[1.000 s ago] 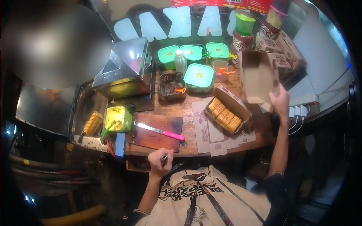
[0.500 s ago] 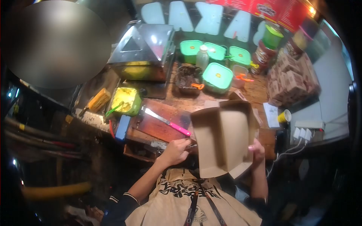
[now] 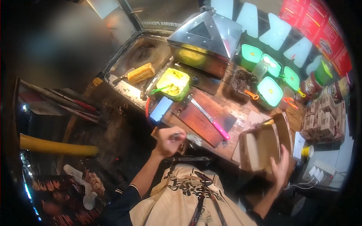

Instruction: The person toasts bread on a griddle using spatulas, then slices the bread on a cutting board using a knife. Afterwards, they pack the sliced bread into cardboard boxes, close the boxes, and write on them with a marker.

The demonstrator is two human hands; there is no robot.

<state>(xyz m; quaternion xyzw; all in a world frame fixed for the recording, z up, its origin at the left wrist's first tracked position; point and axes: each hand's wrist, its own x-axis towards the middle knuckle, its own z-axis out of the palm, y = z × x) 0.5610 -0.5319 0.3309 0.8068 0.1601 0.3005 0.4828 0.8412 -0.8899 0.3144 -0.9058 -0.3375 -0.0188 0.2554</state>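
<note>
My left hand [image 3: 171,141] is closed around a small dark, shiny object at the counter's front edge. At the right, my right hand [image 3: 279,165] is on the near right side of an open, unfolded-up cardboard box [image 3: 259,146], its thumb and fingers apart on either side of the wall. Behind that box stands another brown cardboard flap [image 3: 283,126], which hides most of the bread. A palette knife with a pink handle [image 3: 220,130] lies on the wooden board [image 3: 200,116]. Left of the board are a blue phone-like slab [image 3: 161,109] and a tub of yellow spread [image 3: 172,83].
A toasted loaf [image 3: 141,73] lies on the griddle ledge beside a metal hood [image 3: 205,32]. Green-lidded tubs [image 3: 270,91], a dark spread tub [image 3: 243,82], stacked small boxes [image 3: 320,118], a yellow cup [image 3: 307,151] and a power strip [image 3: 324,168] stand to the right.
The view has swung left. My right hand has brought the empty box from the back right, over the front edge, to beside the bread box. My left hand stays closed.
</note>
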